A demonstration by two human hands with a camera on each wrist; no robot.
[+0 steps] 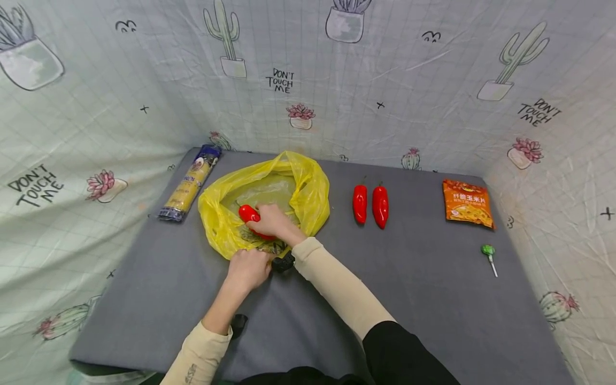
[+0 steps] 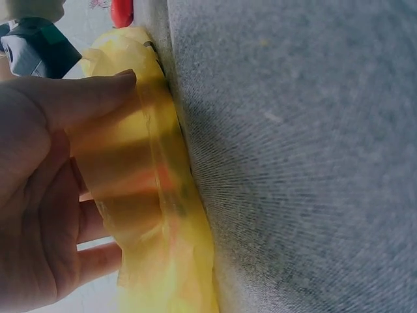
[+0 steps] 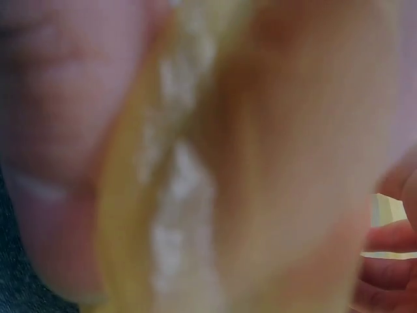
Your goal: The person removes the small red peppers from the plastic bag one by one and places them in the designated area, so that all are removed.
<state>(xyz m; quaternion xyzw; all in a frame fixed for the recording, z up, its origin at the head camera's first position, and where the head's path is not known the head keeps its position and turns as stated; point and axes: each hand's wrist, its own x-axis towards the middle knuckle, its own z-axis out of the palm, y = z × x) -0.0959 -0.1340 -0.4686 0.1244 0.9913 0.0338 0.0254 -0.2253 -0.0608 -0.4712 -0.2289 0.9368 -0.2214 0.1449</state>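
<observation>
A yellow plastic bag (image 1: 313,200) lies with its mouth spread wide on the table. My right hand (image 1: 274,222) reaches over its near side and grips a glossy red chili pepper (image 1: 247,213), which is inside the opening. More red shows below that hand, partly hidden by it. At the near rim, my left hand (image 1: 248,269) pinches the bag; in the left wrist view the thumb (image 2: 98,98) is on the outer side, with the fingers behind the yellow film (image 2: 146,195). Blurred yellow plastic and fingers fill the right wrist view.
On the grey table (image 1: 418,289), two red chili peppers (image 1: 360,204) lie right of the bag. Farther right are an orange snack packet (image 1: 468,204) and a green lollipop (image 1: 488,250). A long yellow-and-blue packet (image 1: 190,184) lies left of the bag. Patterned curtains (image 1: 366,128) enclose the table.
</observation>
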